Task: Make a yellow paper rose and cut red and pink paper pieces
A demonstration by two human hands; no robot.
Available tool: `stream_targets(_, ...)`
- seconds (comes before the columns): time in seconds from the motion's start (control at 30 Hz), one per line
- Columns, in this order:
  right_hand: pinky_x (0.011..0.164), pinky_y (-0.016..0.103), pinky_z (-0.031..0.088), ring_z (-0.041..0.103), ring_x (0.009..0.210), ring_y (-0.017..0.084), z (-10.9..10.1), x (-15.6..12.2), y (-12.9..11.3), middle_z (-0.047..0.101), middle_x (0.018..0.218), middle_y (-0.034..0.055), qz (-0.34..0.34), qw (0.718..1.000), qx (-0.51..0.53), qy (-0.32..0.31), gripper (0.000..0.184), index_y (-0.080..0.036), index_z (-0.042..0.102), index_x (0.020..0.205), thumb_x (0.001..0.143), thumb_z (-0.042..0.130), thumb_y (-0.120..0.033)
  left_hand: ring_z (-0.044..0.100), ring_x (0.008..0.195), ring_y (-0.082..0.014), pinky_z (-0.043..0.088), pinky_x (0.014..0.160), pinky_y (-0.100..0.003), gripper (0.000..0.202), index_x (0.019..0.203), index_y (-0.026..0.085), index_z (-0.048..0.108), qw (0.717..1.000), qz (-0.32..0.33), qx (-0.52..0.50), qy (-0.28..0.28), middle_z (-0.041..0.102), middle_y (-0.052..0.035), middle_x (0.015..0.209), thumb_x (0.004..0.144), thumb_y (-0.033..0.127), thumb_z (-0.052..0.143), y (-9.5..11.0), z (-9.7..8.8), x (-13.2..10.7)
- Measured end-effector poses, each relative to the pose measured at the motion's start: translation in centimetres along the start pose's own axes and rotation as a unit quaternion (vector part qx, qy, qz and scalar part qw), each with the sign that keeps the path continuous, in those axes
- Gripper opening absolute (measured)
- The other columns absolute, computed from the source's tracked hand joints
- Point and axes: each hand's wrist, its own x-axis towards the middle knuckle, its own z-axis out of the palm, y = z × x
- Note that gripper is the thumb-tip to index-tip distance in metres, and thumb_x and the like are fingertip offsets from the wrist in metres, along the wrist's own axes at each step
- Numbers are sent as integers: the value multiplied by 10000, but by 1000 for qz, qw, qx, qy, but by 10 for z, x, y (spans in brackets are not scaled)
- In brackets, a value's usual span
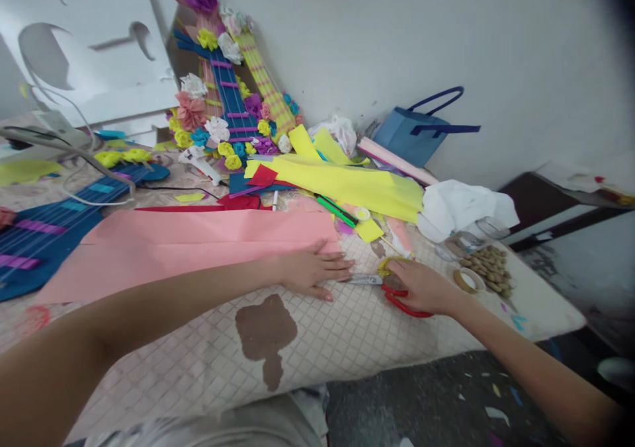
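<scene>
Across the middle of the table lies a long sheet of pink crepe paper or thin felt [198, 235]; which of the two I cannot tell. My left hand [312, 270] rests flat on its right end, fingers stretched out and pointing right. My right hand [421, 287] is closed around the handles of a pair of scissors [367, 280] with red and yellow grips. The blades point left, and their tips lie beside or just under my left fingertips. Whether the blades touch the pink sheet is hidden by my left hand.
Behind the sheet lie a yellow sheet [342, 182], a green cutter knife [337, 210] and a glue gun [201, 164]. Flower-decorated paper guitars [231, 96] lean on the wall. Peanuts [489, 268], a tape roll [467, 280] and a blue bag [411, 133] are to the right.
</scene>
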Motion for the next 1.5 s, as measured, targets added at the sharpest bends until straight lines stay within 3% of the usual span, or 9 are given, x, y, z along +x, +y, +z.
stream_targets(0.2, 713, 338, 418, 586, 827, 249, 2, -1, 2, 621, 911, 104, -6, 1000, 15, 5, 176, -194, 473, 907, 797, 533, -317, 196, 1398, -192, -10, 1137, -470, 499, 1441, 245, 240, 999, -26, -25, 12, 224, -30, 1516, 963, 383, 267, -13, -22, 3)
stream_targets(0.53, 681, 322, 415, 598, 803, 241, 0, 1, -1, 619, 890, 92, -3, 1000, 9, -9, 175, -201, 453, 912, 803, 529, -315, 222, 1391, -184, -9, 1138, -462, 504, 1434, 272, 254, 1000, -15, -5, 4, 246, -32, 1511, 950, 405, 305, -29, -3, -1)
stream_targets(0.73, 653, 320, 406, 600, 779, 246, 3, 0, 1, 624, 849, 86, -2, 1000, 8, -11, 176, -205, 443, 886, 804, 529, -336, 173, 1404, -162, -41, 1137, -435, 516, 1446, 273, 215, 1000, -23, 9, -18, 199, -22, 1525, 953, 420, 262, -28, -6, -1)
stream_targets(0.87, 631, 306, 394, 613, 767, 243, 5, -1, 3, 634, 840, 80, 3, 1000, 8, -27, 193, -210, 441, 889, 817, 519, -372, 208, 1395, -178, 47, 1141, -428, 503, 1434, 265, 262, 1000, -15, 3, -1, 233, -27, 1516, 950, 402, 289, -27, -5, -2)
stream_targets(1.1, 612, 302, 385, 625, 766, 253, 6, -5, 8, 654, 826, 89, 9, 999, -15, -39, 259, -210, 463, 888, 822, 520, -454, 228, 1388, -179, 40, 1141, -436, 498, 1425, 276, 283, 1000, -16, -12, 12, 258, -25, 1506, 941, 379, 341, -27, -5, -2)
stream_targets(1.5, 654, 305, 395, 602, 786, 236, -1, 1, 0, 626, 862, 80, 1, 1000, -8, -13, 181, -213, 442, 884, 797, 539, -338, 213, 1393, -169, 72, 1143, -397, 510, 1425, 210, 293, 1000, -14, 12, 3, 250, -54, 1508, 957, 409, 272, -26, -7, -2)
